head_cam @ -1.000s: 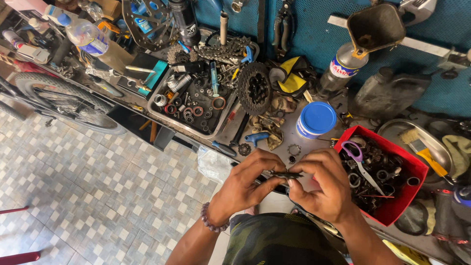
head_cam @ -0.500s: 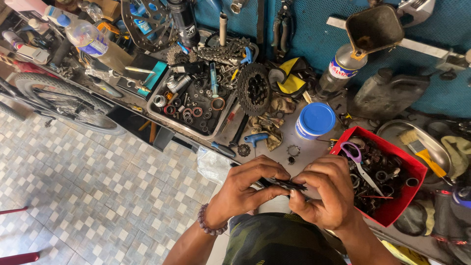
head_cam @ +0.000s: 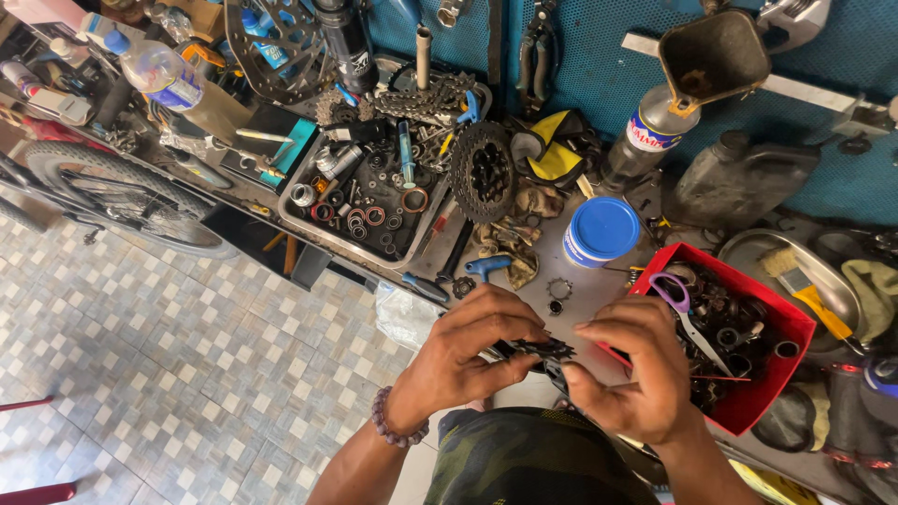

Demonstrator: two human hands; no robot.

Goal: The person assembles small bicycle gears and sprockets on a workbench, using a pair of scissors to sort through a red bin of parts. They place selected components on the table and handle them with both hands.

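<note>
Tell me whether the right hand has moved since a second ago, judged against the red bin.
No clear move: the right hand remains beside the red bin, gripping the small black part.

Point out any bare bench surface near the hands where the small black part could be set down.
One bare grey patch of bench lies between the blue lid, red bin and both hands, left hand and right hand, apart from two small rings. The parts tray and the back row are crowded.

You stand at a cluttered grey workbench [head_cam: 599, 299] set against a blue perforated wall panel [head_cam: 599, 65]. Below you, to your left, the floor [head_cam: 168, 374] is laid in grey-and-white checkered tiles. A bicycle wheel [head_cam: 122, 201] rests beside the bench. The light is even daylight.
</note>
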